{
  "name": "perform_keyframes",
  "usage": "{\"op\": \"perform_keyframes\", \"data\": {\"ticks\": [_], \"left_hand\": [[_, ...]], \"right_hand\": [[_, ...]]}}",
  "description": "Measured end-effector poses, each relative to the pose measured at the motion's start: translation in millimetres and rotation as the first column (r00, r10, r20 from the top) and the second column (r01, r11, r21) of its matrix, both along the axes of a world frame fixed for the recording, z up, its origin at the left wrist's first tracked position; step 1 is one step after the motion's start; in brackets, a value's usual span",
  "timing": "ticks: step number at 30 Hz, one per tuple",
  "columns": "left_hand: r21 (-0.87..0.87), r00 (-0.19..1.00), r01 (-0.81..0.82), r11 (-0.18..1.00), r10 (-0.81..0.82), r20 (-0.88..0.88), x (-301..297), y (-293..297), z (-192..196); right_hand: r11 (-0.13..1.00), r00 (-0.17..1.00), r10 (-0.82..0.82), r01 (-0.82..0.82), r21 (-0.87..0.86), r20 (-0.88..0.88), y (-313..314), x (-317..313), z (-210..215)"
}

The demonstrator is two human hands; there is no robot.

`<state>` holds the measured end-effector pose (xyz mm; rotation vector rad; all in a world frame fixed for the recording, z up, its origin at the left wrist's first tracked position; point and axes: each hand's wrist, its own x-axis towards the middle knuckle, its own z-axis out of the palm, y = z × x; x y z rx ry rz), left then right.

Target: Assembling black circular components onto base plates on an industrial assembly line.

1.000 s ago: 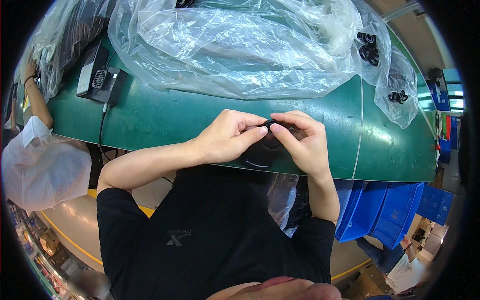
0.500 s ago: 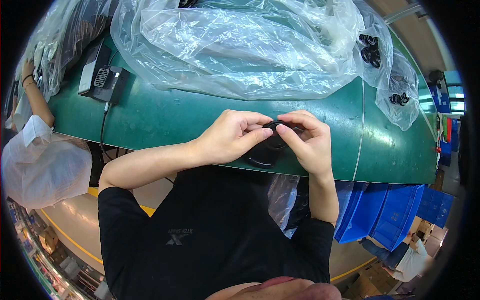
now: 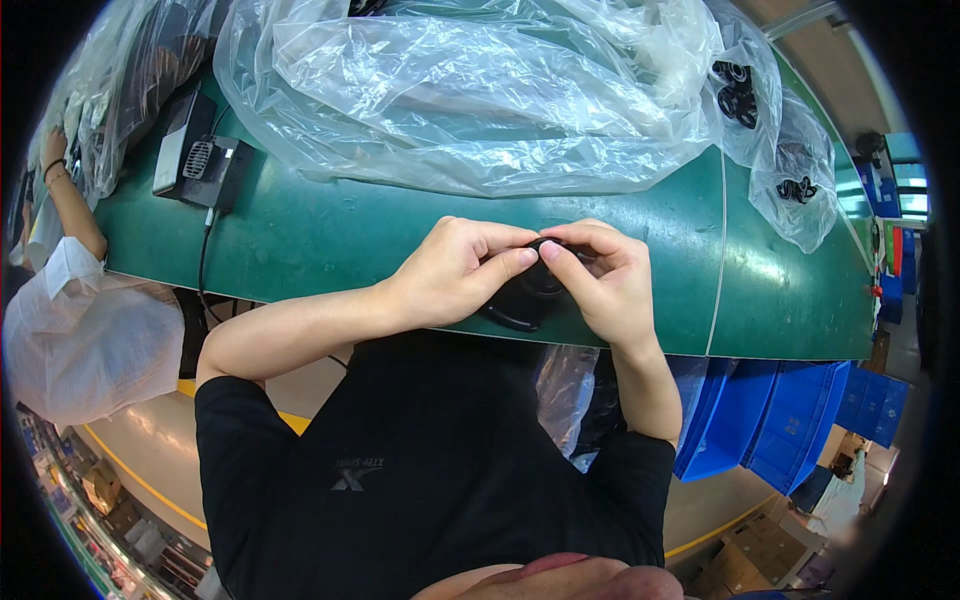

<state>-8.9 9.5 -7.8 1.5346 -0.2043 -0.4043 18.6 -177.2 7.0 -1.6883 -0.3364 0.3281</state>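
Observation:
Close to the near edge of the green table, both my hands hold a black rounded part (image 3: 512,310) with a glossy curved rim. My left hand (image 3: 462,265) pinches its upper edge from the left, thumb against index finger. From the right, my right hand (image 3: 607,280) grips the same edge with thumb and fingers. The fingertips of the two hands almost meet at the top of the part. Fingers and thumbs cover much of it, so its exact kind cannot be made out.
Large clear plastic bags (image 3: 480,110) cover the table's far side. Smaller bags with black parts (image 3: 737,100) lie at the right. A black box-shaped device (image 3: 215,170) with a cable stands at the left. Blue bins (image 3: 740,415) are below right. A co-worker's arm (image 3: 75,205) is at far left.
My hands and the black part have shifted slightly to the left. Both hands keep their grip on its upper edge.

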Motion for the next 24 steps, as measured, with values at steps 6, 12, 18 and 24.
{"op": "perform_keyframes", "data": {"ticks": [6,12,18,24], "left_hand": [[0.021,0.99,-0.122,0.992,0.12,0.075,-3.9,-1.8,1.4],[0.131,0.987,-0.111,0.985,0.093,0.134,-3.6,1.6,7.4],[0.112,0.996,-0.058,0.992,0.049,0.081,-0.2,4.7,2.6],[0.131,0.996,-0.045,0.99,0.036,0.076,1.0,4.2,3.7]], "right_hand": [[0.993,0.989,-0.027,0.043,0.109,-0.147,-2.6,-0.9,0.6],[0.996,0.992,0.012,0.0,0.093,-0.127,-0.9,-1.3,1.9],[0.999,0.995,0.004,0.0,0.036,-0.096,2.6,-1.4,0.2],[0.998,0.986,0.007,0.004,0.068,-0.164,-0.1,0.6,-1.9]]}}
